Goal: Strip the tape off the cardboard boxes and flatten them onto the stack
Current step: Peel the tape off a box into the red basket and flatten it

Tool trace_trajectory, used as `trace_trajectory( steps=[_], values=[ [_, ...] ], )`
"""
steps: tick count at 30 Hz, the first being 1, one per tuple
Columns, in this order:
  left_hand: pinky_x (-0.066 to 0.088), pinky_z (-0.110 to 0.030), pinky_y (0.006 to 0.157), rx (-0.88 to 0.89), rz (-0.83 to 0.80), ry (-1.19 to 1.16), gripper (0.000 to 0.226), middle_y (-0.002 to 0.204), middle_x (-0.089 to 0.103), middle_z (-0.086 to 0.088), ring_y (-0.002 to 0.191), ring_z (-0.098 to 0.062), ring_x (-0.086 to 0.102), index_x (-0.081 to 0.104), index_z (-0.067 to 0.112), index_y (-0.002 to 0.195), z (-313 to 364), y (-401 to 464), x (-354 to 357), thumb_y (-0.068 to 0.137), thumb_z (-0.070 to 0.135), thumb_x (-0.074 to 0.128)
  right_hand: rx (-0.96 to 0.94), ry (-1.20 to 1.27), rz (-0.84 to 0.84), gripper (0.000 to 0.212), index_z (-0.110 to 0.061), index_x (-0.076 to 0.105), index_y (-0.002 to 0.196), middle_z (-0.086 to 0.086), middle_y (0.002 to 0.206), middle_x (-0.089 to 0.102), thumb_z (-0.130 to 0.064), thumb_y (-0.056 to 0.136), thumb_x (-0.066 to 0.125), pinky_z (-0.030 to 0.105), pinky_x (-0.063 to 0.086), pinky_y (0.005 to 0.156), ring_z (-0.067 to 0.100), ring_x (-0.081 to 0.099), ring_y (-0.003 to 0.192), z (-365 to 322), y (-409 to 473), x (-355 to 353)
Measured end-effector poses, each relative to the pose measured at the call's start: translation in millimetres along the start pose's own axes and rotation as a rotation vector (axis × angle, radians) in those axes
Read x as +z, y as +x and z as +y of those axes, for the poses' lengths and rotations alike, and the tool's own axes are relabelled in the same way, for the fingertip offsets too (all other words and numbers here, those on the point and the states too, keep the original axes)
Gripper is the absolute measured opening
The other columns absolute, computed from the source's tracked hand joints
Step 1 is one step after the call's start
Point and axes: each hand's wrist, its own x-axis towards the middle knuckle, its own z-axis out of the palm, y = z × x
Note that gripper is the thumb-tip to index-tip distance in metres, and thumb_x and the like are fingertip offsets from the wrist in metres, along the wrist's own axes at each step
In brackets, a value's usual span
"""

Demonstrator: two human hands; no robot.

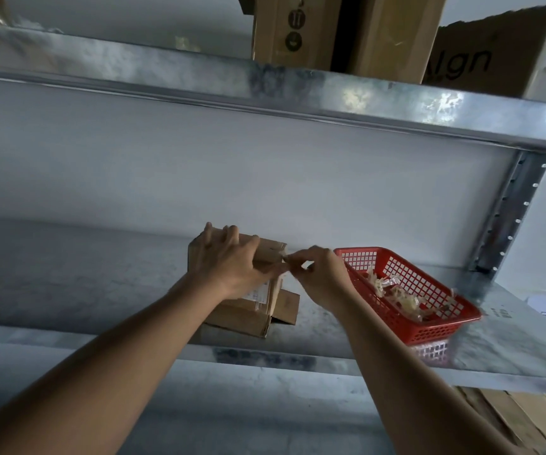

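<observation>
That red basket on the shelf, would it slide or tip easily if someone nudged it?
The red basket looks like thin plastic mesh holding only crumpled tape scraps, so it is probably light. On the smooth metal shelf it would likely slide readily. Being low and wide, it seems unlikely to tip.

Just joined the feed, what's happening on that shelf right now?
A person is working on a small cardboard box on the metal shelf. The left hand holds the box's top, fingers curled over its far edge, while the right hand pinches a strip of tape at the box's right edge. The box is not yet flattened. Beside it on the right sits a red basket holding crumpled tape scraps. More boxes stand on the shelf above.
</observation>
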Motion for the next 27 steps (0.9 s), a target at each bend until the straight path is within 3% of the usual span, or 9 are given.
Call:
trace_trajectory(
  steps=[4, 7, 9, 11, 14, 16, 21, 24, 27],
  values=[
    [0.026, -0.056, 0.121, 0.057, -0.021, -0.118, 0.091, 0.162, 0.031, -0.008, 0.152, -0.033, 0.024, 0.036, 0.036, 0.154, -12, 10, 10, 0.083, 0.092, 0.022, -0.059, 0.025, 0.191, 0.011, -0.031, 0.082, 0.100, -0.010, 0.119, 0.060, -0.025, 0.093, 0.077, 0.023, 0.046, 0.078, 0.007, 0.061, 0.094, 9, -3, 3],
    [0.014, -0.054, 0.126, 0.069, -0.060, -0.159, 0.087, 0.171, 0.017, 0.000, 0.158, -0.028, 0.007, 0.025, 0.043, 0.160, -32, 16, 11, 0.086, 0.089, 0.017, -0.147, -0.082, 0.240, 0.012, -0.041, 0.081, 0.092, -0.014, 0.150, 0.043, -0.029, 0.089, 0.080, 0.039, 0.032, 0.107, 0.020, 0.037, 0.135, 19, -10, 5],
    [0.010, -0.052, 0.125, 0.058, -0.090, -0.221, 0.073, 0.171, 0.013, 0.004, 0.159, -0.025, 0.002, 0.025, 0.044, 0.160, -38, 18, 9, 0.096, 0.079, 0.030, -0.127, -0.039, 0.150, 0.012, -0.046, 0.080, 0.089, -0.025, 0.162, 0.027, -0.035, 0.088, 0.080, 0.043, 0.020, 0.110, 0.018, 0.017, 0.147, 20, -14, 5],
    [0.010, -0.051, 0.125, 0.060, -0.092, -0.263, 0.067, 0.170, 0.016, 0.006, 0.158, -0.023, 0.002, 0.029, 0.042, 0.159, -41, 21, 10, 0.099, 0.071, 0.038, -0.126, 0.191, 0.078, 0.014, -0.041, 0.081, 0.091, -0.030, 0.157, 0.037, -0.027, 0.091, 0.078, 0.043, 0.028, 0.116, 0.010, 0.030, 0.148, 20, -17, 5],
    [0.008, -0.049, 0.126, 0.067, -0.070, -0.274, 0.064, 0.170, 0.018, 0.005, 0.158, -0.022, 0.004, 0.032, 0.041, 0.158, -39, 24, 15, 0.100, 0.066, 0.042, -0.080, 0.807, 0.049, 0.009, -0.014, 0.078, 0.100, -0.010, 0.122, 0.073, -0.010, 0.096, 0.071, 0.048, 0.048, 0.112, 0.014, 0.064, 0.124, 17, -21, -2],
    [0.007, -0.048, 0.126, 0.054, -0.073, -0.293, 0.064, 0.170, 0.017, 0.005, 0.158, -0.022, 0.003, 0.033, 0.041, 0.157, -39, 23, 16, 0.100, 0.066, 0.043, -0.013, 0.962, 0.062, 0.019, -0.007, 0.072, 0.115, 0.006, 0.108, 0.079, -0.011, 0.097, 0.069, 0.045, 0.058, 0.098, 0.028, 0.073, 0.105, 12, -17, -9],
    [0.011, -0.045, 0.126, 0.156, -0.094, -0.372, 0.064, 0.169, 0.020, 0.008, 0.158, -0.020, 0.005, 0.039, 0.040, 0.155, -32, 21, 12, 0.097, 0.063, 0.051, -0.001, 0.452, 0.151, 0.021, -0.027, 0.079, 0.113, -0.010, 0.111, 0.071, -0.032, 0.092, 0.078, 0.030, 0.058, 0.087, 0.009, 0.068, 0.096, 12, 1, -8],
    [0.015, -0.045, 0.124, 0.182, -0.119, -0.398, 0.067, 0.169, 0.020, 0.010, 0.158, -0.019, 0.006, 0.040, 0.041, 0.154, -20, 20, 11, 0.093, 0.065, 0.052, 0.009, 0.287, 0.162, 0.021, -0.023, 0.082, 0.105, -0.016, 0.090, 0.067, -0.038, 0.093, 0.075, 0.011, 0.048, 0.066, -0.001, 0.064, 0.076, 12, 2, -17],
    [0.014, -0.048, 0.125, 0.159, -0.134, -0.385, 0.082, 0.170, 0.019, 0.009, 0.157, -0.019, 0.004, 0.040, 0.046, 0.152, -13, 22, 11, 0.077, 0.078, 0.041, 0.085, 0.351, 0.145, 0.023, -0.014, 0.080, 0.109, -0.002, 0.073, 0.075, -0.028, 0.091, 0.080, 0.022, 0.057, 0.053, 0.006, 0.069, 0.055, 12, 0, -26]
  ],
)
